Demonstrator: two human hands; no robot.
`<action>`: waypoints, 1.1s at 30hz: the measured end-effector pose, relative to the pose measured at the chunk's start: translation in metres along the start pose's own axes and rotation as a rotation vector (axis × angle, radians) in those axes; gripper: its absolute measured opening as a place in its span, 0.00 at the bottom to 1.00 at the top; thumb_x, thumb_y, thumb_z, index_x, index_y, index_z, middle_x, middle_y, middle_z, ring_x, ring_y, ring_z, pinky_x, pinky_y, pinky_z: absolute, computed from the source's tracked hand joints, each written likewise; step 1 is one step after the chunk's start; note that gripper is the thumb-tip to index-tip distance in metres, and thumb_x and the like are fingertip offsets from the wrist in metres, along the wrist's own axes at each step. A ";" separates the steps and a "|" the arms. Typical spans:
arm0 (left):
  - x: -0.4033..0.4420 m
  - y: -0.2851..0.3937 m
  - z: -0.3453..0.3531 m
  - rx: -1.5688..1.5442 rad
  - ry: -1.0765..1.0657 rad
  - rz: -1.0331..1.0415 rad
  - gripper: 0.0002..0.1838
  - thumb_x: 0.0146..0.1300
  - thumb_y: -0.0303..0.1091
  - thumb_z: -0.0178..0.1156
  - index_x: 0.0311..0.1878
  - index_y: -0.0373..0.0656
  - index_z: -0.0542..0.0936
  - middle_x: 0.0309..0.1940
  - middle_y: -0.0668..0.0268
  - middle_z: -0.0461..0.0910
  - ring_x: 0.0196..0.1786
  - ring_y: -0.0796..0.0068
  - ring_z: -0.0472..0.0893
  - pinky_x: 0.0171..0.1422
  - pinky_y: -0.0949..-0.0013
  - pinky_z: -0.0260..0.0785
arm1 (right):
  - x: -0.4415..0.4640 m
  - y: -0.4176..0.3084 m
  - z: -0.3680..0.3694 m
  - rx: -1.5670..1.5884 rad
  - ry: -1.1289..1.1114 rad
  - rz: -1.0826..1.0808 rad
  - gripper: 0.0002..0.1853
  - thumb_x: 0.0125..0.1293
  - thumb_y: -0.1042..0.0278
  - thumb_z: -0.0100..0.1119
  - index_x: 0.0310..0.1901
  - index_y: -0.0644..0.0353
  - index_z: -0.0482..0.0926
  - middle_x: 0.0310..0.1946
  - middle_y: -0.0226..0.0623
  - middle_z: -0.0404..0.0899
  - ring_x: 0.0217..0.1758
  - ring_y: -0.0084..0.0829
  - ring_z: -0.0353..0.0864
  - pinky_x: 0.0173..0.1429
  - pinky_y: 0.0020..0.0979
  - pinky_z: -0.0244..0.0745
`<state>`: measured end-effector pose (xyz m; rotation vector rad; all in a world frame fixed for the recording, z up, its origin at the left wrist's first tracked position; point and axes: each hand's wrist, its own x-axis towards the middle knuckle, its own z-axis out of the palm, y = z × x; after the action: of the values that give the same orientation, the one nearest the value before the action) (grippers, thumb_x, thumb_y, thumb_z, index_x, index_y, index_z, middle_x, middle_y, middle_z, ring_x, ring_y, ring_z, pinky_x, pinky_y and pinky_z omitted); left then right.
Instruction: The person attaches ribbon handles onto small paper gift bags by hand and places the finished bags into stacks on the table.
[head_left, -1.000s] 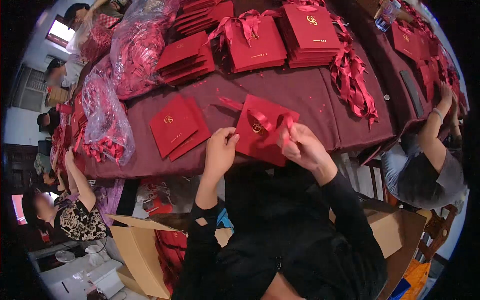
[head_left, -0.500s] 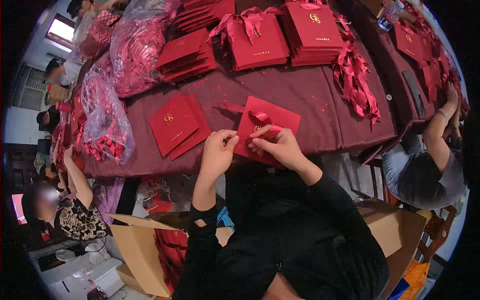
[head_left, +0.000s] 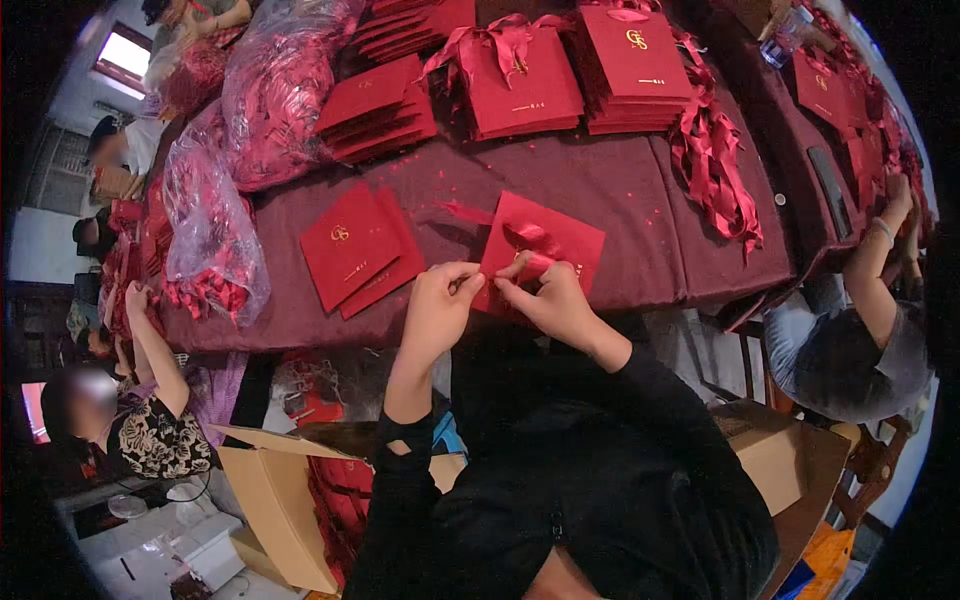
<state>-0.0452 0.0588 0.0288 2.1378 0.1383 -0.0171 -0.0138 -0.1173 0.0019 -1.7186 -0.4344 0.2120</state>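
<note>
A red card bag [head_left: 568,238] with a gold logo lies at the table's front edge, a red ribbon [head_left: 532,240] looped over its face. My left hand [head_left: 442,305] is at the bag's left edge, thumb and fingertips pinched together; what is between them is too small to make out. From the right, my right hand [head_left: 553,300] reaches over the lower part of the bag, its thumb and index finger closed at the ribbon. Just left of my hands, two red bags [head_left: 352,250] overlap flat on the cloth.
Stacks of red bags [head_left: 525,85] stand along the back, with ribbons [head_left: 715,175] hanging beside them. Plastic sacks [head_left: 215,235] of ribbon lie at the left. Co-workers sit at the left [head_left: 160,435] and right [head_left: 850,350]. An open carton [head_left: 275,510] stands below the table.
My right hand has come down and left from the raised ribbon to the lower part of the bag, nearer my left hand. The ribbon loop now lies lower over the bag.
</note>
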 end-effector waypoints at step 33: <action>-0.004 -0.023 0.005 -0.075 -0.333 0.339 0.13 0.58 0.21 0.60 0.47 0.34 0.78 0.45 0.59 0.77 0.49 0.59 0.76 0.53 0.64 0.68 | 0.000 -0.002 -0.030 -0.031 -0.316 0.102 0.06 0.64 0.72 0.60 0.39 0.63 0.74 0.29 0.48 0.77 0.34 0.44 0.80 0.38 0.37 0.73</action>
<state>-0.0510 0.0661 0.0069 2.0273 -0.4111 -0.1652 -0.0025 -0.1437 0.0097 -1.7448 -0.5835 0.5579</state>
